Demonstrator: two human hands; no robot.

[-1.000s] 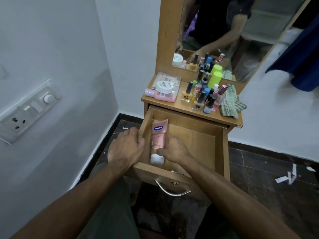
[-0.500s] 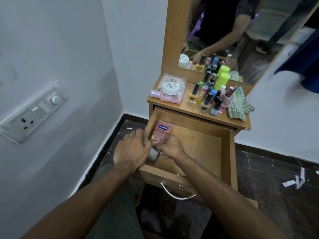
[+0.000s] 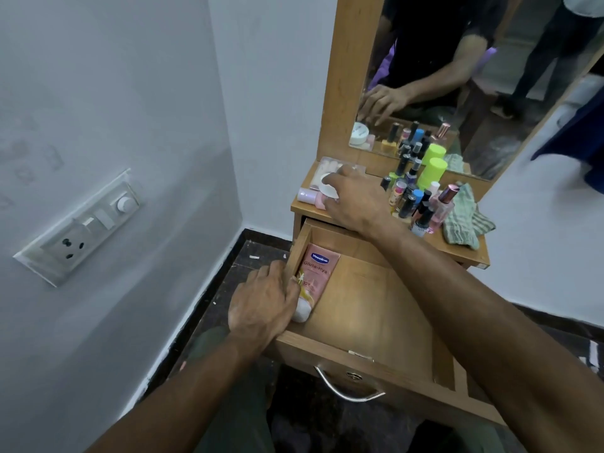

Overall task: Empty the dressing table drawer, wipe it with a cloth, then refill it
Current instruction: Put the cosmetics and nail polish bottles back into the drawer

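The wooden drawer of the dressing table is pulled out. Inside it, a pink Vaseline tube lies along the left wall, white cap toward me. My left hand rests over that left wall, its thumb side touching the tube's lower end. My right hand is up on the table top, fingers spread over a white round jar that sits on a clear box. A green striped cloth lies at the top's right end.
Several small bottles and a tall lime-green one crowd the middle of the table top, below the mirror. A metal handle hangs on the drawer front. A wall with a switch plate stands close on the left.
My right hand left the tube in the drawer and rose to the white jar on the table top. The tube now lies against the drawer's left wall; my left hand stayed there.
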